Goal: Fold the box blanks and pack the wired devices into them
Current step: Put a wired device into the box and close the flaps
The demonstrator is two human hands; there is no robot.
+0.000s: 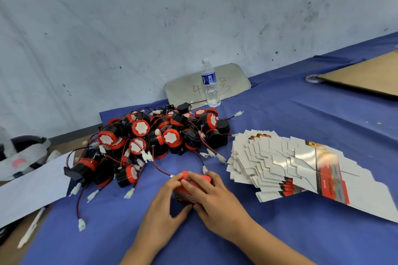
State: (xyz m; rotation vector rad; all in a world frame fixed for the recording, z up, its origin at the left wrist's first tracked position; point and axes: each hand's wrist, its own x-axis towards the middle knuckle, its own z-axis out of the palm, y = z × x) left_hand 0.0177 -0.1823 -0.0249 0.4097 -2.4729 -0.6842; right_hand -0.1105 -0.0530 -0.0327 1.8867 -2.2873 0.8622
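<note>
Both forearms enter from the lower edge, converging at centre. Left hand point(163, 206): fingers curled, thumb extended toward the right. Right hand point(215, 198): palm down, fingers spread forward, closing against the left fingertips.

Grey-white wall point(150, 17) behind, scuffed w/ dark specks and smears. Blue cloth over tabletop point(301, 118), wrinkled near far edge. Pale rounded board point(232, 77) leaning on wall, handwritten "4" + another mark. Clear water bottle point(210, 83) upright in front of board. Brown cardboard sheet point(366, 75) far right. White paper point(28, 187) at left edge. Soft, even light.
</note>
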